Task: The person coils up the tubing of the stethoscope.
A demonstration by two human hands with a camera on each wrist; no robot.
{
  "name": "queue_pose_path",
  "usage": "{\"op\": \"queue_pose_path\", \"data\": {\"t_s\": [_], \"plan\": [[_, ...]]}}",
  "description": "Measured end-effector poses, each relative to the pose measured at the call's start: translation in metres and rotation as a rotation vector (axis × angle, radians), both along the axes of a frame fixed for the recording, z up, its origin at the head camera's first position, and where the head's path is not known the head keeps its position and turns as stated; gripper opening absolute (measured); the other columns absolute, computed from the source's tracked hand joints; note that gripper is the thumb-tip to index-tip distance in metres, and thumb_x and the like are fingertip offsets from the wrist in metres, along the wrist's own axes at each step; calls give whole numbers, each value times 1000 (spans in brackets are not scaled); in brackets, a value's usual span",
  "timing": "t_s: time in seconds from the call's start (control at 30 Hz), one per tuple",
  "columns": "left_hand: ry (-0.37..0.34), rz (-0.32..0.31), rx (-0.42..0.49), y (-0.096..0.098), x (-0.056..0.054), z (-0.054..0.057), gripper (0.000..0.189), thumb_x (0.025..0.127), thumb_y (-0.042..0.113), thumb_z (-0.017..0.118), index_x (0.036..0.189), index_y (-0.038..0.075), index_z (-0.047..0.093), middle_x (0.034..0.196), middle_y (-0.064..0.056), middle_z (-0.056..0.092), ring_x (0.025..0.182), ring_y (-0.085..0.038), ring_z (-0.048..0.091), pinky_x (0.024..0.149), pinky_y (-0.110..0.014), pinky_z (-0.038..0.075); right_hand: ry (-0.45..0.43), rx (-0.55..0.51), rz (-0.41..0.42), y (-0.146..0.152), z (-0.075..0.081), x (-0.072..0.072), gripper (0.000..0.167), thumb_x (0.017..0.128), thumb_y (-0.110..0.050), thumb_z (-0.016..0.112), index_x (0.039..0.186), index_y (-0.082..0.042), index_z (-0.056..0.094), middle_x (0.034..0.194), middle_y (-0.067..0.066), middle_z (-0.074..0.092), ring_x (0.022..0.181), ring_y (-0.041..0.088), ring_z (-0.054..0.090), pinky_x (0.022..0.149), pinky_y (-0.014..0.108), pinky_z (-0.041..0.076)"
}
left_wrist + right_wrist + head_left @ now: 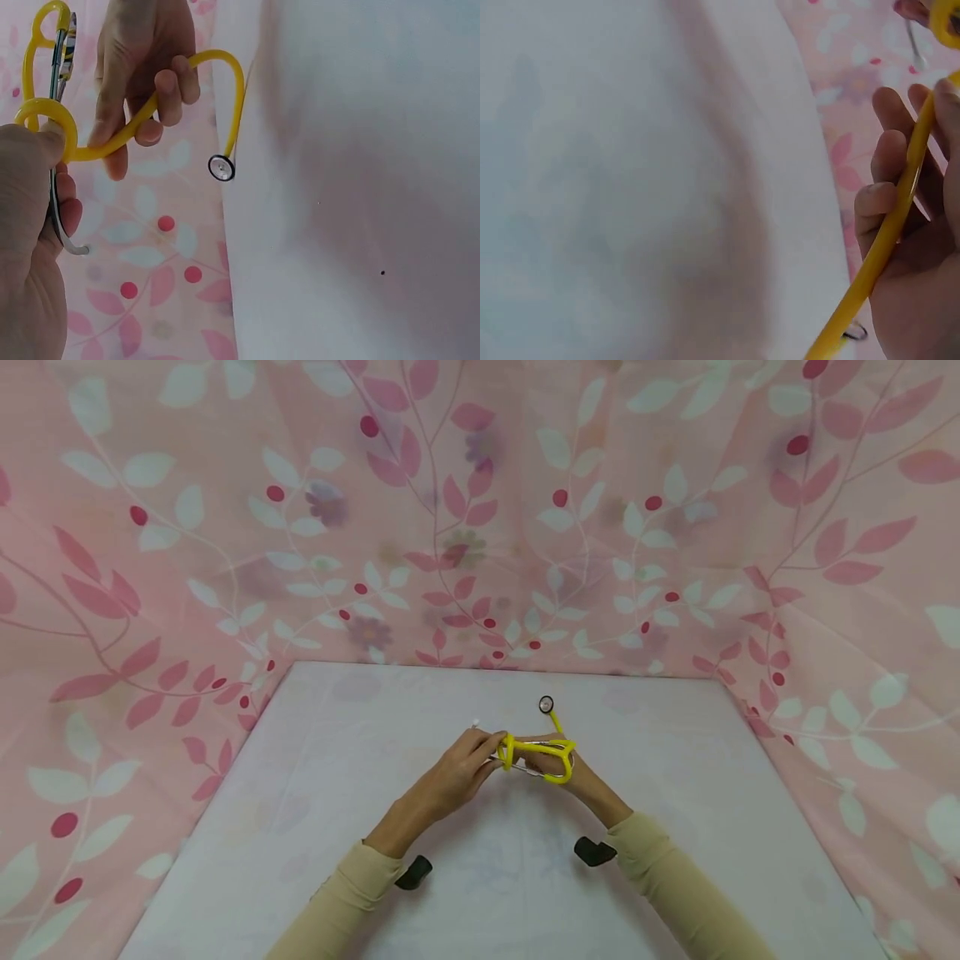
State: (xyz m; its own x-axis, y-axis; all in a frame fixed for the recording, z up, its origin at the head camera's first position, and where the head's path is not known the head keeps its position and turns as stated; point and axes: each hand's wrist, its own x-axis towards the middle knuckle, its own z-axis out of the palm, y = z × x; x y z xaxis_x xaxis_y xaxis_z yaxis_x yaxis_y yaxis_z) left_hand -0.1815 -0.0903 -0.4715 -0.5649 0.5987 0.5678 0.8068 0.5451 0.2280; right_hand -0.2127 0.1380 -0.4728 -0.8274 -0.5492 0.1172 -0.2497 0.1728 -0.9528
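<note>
A yellow stethoscope (536, 747) is held above the table between both hands. My left hand (461, 768) pinches its metal ear tubes (55, 75), where a loop of yellow tubing (67, 120) wraps round them. One ear tip (84, 250) sticks out below the left fingers in the left wrist view. My right hand (146, 52) holds the free length of tubing, with thumb and fingers bent about it. Beyond that hand the tube curves away and ends in the round chest piece (547, 704), which hangs loose. In the right wrist view, the yellow tube (889, 232) crosses the right palm.
A white-covered table (322, 718) lies under the hands. Pink leaf-patterned cloth (450, 527) stands behind it and on both sides. One dark object (414, 872) shows beside the left sleeve, another dark piece (595, 852) beside the right sleeve.
</note>
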Motion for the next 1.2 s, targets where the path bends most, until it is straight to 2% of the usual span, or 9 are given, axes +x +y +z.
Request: {"op": "queue_pose_path", "data": {"t_s": [0.1,0.2,0.3,0.43,0.6,0.73,0.9,1.07,1.2], "plan": [[12,18,-2,-2,-2,-3,53,91,15,69,139,1,52,112,-6,56,98,-12,54,112,-46,40,-16,-38,-33,-8,-15,5,28,100,-8,53,117,11,65,82,24,68,56,27,51,48,21,42],[19,42,16,-4,-6,-5,53,90,13,70,138,1,53,111,-7,57,97,-14,53,111,-47,41,69,-75,-42,-15,-32,8,29,99,-4,54,123,9,63,84,29,68,57,39,51,44,24,43],[4,66,41,-6,-10,-7,52,89,11,71,137,0,54,111,-8,57,99,-16,54,105,-37,48,143,-46,-73,-21,-43,14,29,99,-11,57,123,5,62,83,27,68,57,42,53,44,26,45],[-46,89,71,-9,-15,-11,50,89,8,71,135,-1,56,110,-9,59,100,-17,55,86,-28,55,214,88,-99,-26,-43,25,32,101,-21,54,122,3,63,85,18,70,59,33,59,49,24,49],[-104,115,85,-12,-22,-17,49,88,7,72,135,0,57,108,-8,61,97,-17,57,81,-28,55,372,246,-126,-27,-36,37,30,99,-13,57,126,-1,64,84,9,72,60,13,60,55,19,50],[-116,140,67,-16,-28,-19,47,90,10,71,134,0,58,108,-8,61,96,-16,56,77,-26,55,435,360,-139,-25,-27,46,34,95,-12,63,129,-4,64,77,3,69,61,1,53,57,16,48],[-99,169,55,-22,-33,-17,47,88,8,72,132,0,59,106,-8,61,95,-18,57,82,-30,56,516,512,-125,-21,-11,59,33,92,-16,69,123,-7,69,75,-5,65,61,-2,44,56,15,41],[-120,173,35,-24,-34,-15,47,88,8,72,133,1,59,106,-8,62,96,-18,58,92,-34,55,663,575,-150,-14,13,67,18,87,-14,73,105,-12,74,74,-6,64,58,0,45,54,15,40],[-152,168,8,-21,-34,-14,47,89,11,71,134,2,59,107,-7,62,96,-16,57,88,-28,56,740,645,-147,-11,28,70,16,86,-13,75,102,-14,74,76,-5,65,59,3,50,53,15,41]]}}
